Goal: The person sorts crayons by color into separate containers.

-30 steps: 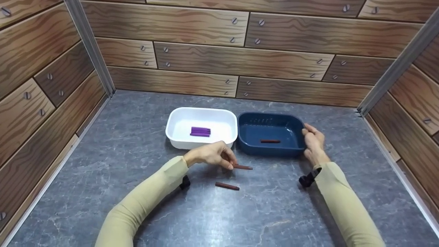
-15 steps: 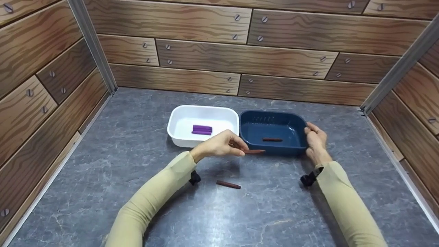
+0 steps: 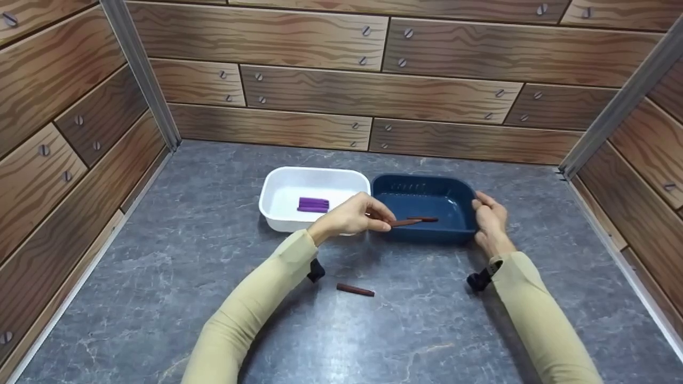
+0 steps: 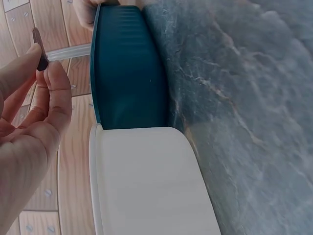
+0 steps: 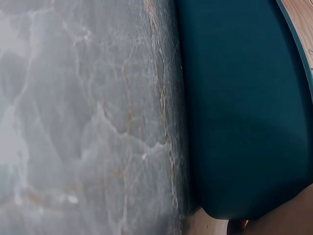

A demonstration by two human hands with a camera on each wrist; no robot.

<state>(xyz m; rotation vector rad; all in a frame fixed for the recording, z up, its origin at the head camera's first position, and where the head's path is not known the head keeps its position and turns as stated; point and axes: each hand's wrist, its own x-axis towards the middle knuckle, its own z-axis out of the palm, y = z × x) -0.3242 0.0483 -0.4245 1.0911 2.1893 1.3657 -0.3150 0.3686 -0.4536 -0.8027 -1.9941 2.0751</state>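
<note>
My left hand (image 3: 352,216) pinches a brown crayon (image 3: 404,223) by one end, between thumb and fingertips, over the near left part of the dark blue bin (image 3: 427,236). In the left wrist view, the pinched crayon (image 4: 39,49) is raised above rim level. Inside the blue bin lies a second brown crayon (image 3: 427,219), partly overlapped by the held one in the head view. The bin's right end is gripped at the rim by my right hand (image 3: 491,221). A third brown crayon (image 3: 355,290) lies on the tabletop in front of the bins.
A white bin (image 3: 288,224) stands directly left of the blue one, with several purple crayons (image 3: 313,205) side by side in it. The grey marbled tabletop (image 3: 427,330) is enclosed by wood-patterned walls (image 3: 299,88) at the back and both sides.
My left hand has carried the crayon up and to the right, from the tabletop in front of the bins to over the blue bin. My right hand stays on the bin's rim.
</note>
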